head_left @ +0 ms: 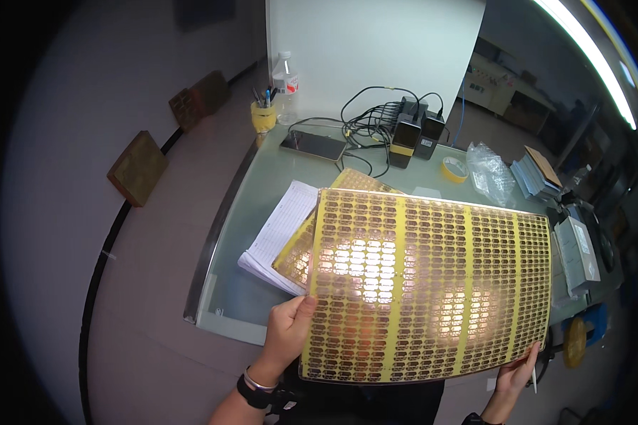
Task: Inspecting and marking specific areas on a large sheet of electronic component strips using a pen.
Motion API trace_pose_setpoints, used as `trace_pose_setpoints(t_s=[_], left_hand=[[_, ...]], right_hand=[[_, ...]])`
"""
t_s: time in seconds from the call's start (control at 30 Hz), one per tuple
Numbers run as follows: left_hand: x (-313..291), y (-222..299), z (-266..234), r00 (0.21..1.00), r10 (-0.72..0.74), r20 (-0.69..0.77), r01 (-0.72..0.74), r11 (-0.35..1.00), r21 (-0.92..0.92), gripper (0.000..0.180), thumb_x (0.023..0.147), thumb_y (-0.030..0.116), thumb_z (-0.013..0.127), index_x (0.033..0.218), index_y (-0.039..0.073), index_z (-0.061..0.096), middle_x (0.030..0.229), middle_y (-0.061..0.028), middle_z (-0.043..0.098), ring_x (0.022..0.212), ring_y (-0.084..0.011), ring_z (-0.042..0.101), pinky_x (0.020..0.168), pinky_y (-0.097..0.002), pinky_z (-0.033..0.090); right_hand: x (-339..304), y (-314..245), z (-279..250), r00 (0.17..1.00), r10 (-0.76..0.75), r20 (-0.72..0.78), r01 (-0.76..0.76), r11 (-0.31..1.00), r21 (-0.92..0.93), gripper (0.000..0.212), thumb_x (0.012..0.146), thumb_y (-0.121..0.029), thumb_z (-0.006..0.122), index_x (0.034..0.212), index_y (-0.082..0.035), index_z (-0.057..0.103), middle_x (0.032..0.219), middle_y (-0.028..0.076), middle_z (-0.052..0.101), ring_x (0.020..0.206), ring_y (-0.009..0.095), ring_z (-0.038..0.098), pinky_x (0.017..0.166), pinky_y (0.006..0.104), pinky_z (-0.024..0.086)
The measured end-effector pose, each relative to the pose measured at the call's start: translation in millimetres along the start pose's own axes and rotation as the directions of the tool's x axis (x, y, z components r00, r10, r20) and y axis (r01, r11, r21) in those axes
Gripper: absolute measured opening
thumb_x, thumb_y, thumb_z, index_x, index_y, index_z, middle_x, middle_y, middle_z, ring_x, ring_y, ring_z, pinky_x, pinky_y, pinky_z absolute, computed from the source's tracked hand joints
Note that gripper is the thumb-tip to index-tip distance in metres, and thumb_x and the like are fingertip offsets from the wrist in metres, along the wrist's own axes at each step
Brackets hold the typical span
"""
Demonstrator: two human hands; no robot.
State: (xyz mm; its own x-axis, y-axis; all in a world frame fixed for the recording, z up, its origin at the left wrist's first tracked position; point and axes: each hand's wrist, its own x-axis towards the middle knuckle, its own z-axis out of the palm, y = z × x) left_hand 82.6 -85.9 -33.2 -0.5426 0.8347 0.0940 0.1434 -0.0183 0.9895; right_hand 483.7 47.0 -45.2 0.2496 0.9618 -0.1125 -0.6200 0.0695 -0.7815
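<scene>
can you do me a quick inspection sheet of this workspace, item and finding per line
surface: pale green tabletop, glossy, partly hidden by the panel
things in hand: patterned yellow panel, tilted, glare on its face; second panel behind it, overlapping an open notebook
clutter: phone, tape roll, clear plastic wrap, pen cup, bottle
hands: left hand grips the panel's left edge; right hand holds its lower right corner
cables: black cables tangled beside upright black devices
surroundings: brownish blocks against the left wall; lit strip light at upper right
liquid spills: nothing seen
</scene>
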Motion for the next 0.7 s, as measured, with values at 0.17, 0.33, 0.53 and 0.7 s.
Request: trace_pose_setpoints(t_s=[0.17,0.33,0.53,0.7], left_hand=[[-1,-6,-2,0.999,0.020,-0.036,-0.022,0.999,-0.050,0.041,0.094,0.030,0.047,0.076,-0.006,0.055,0.056,-0.0033,0.050,0.058,-0.0051,0.041,0.050,-0.0254,0.037],[-6,0,-4,0.996,0.080,-0.031,-0.081,0.996,-0.036,0.039,0.093,0.029,0.049,0.080,-0.006,0.057,0.055,-0.0040,0.047,0.056,-0.0066,0.039,0.049,-0.0263,0.035],[-8,-2,-7,0.986,0.164,-0.030,-0.163,0.986,0.022,0.039,0.093,0.030,0.050,0.079,-0.006,0.057,0.056,-0.0082,0.046,0.050,-0.0118,0.041,0.047,-0.0282,0.034],[-10,-2,-9,0.983,0.182,-0.029,-0.180,0.982,0.062,0.040,0.092,0.031,0.051,0.072,-0.004,0.054,0.054,-0.0097,0.044,0.047,-0.0174,0.042,0.045,-0.0300,0.034]], right_hand=[[-2,3,13,1.000,-0.003,0.013,0.004,0.999,-0.051,0.040,0.095,-0.032,0.042,0.126,-0.007,0.043,0.118,0.009,0.053,0.102,0.020,0.055,0.085,0.0340,0.050],[-2,5,20,0.997,-0.021,-0.075,0.019,1.000,-0.024,0.041,0.095,-0.032,0.043,0.126,-0.006,0.043,0.120,0.010,0.052,0.104,0.021,0.055,0.086,0.0370,0.050],[20,-11,-7,0.991,-0.028,-0.130,0.035,0.998,0.048,0.043,0.092,-0.032,0.049,0.124,-0.005,0.045,0.122,0.010,0.052,0.106,0.024,0.053,0.088,0.0386,0.048],[26,-12,-11,0.986,-0.014,-0.164,0.018,1.000,0.025,0.051,0.091,-0.037,0.050,0.130,-0.007,0.040,0.128,0.011,0.046,0.110,0.025,0.050,0.089,0.0403,0.047]])
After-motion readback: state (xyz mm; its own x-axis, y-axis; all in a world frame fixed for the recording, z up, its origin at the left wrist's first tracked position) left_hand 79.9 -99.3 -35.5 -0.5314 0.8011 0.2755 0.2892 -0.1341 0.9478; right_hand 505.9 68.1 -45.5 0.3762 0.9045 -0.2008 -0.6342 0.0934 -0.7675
